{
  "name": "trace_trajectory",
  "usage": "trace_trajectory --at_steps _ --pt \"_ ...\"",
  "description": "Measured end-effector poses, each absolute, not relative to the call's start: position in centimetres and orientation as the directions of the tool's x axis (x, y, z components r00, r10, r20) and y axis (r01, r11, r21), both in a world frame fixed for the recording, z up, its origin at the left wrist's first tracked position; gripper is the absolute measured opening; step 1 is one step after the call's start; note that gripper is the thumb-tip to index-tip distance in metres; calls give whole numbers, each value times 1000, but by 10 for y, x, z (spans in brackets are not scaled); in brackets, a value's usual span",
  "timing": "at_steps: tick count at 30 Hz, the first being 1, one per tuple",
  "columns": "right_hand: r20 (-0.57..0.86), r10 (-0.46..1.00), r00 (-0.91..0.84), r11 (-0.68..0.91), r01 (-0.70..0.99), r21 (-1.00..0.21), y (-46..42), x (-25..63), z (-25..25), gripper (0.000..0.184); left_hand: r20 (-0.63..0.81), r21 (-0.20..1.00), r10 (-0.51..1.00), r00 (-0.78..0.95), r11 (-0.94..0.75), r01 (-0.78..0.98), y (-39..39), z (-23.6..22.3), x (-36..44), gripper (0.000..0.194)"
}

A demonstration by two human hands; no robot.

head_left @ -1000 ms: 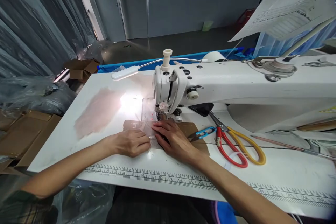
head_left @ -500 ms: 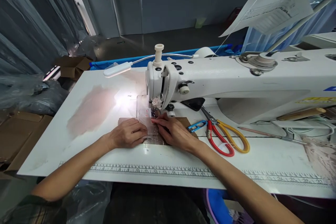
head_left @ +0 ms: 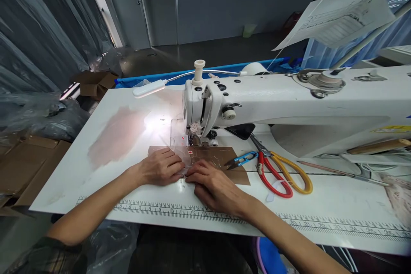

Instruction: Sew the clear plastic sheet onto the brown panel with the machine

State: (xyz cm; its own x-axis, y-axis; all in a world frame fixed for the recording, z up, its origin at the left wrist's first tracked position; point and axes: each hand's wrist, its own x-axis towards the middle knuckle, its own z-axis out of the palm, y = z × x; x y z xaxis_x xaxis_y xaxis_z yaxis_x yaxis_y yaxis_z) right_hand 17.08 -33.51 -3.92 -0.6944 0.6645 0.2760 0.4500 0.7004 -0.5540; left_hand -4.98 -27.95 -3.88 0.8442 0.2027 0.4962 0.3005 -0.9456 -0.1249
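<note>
A white sewing machine [head_left: 289, 98] stands on a white table [head_left: 321, 209]. In front of its needle [head_left: 194, 137] lies a small sheer piece of fabric [head_left: 189, 160] over a brown patch [head_left: 231, 167]. My left hand [head_left: 160, 168] rests on the left part of the fabric with fingers curled, pinching its near edge. My right hand [head_left: 213, 186] meets it at the near edge, fingertips pressed together on the fabric.
Blue thread snips [head_left: 240, 159] and two pairs of scissors, red-handled [head_left: 274, 180] and yellow-handled [head_left: 293, 173], lie right of the hands. A lamp [head_left: 149, 89] lights the needle area. A ruler strip [head_left: 257, 218] runs along the front edge. Cardboard boxes [head_left: 19, 167] stand at left.
My right hand has drawn back from the needle toward the table's front edge and now meets my left hand at the fabric's near edge. The view shifted slightly.
</note>
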Motion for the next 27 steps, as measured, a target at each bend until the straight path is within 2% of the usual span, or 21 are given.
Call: trace_trajectory --at_steps 3,5,12,19,24,27 --pt "308 709 -635 650 418 -634 -319 179 -36 31 493 -54 222 841 -957 285 -282 -37 -50 16" --pt "323 745 -584 632 461 -624 -306 183 -36 34 520 -58 220 825 -955 291 -283 -37 -50 16" --pt "321 721 -614 693 625 -360 -284 180 -50 40 537 -149 168 827 -946 288 -282 -38 -49 19" --pt "289 749 -597 651 744 -150 -286 170 -51 41 559 -94 165 812 -961 261 -280 -40 -51 19" --pt "357 706 -612 700 680 -219 -285 175 -57 44 577 -149 146 804 -949 279 -282 -42 -49 16" --pt "337 701 -628 705 679 -203 -284 174 -59 46 585 -168 143 798 -941 292 -282 -42 -49 16"
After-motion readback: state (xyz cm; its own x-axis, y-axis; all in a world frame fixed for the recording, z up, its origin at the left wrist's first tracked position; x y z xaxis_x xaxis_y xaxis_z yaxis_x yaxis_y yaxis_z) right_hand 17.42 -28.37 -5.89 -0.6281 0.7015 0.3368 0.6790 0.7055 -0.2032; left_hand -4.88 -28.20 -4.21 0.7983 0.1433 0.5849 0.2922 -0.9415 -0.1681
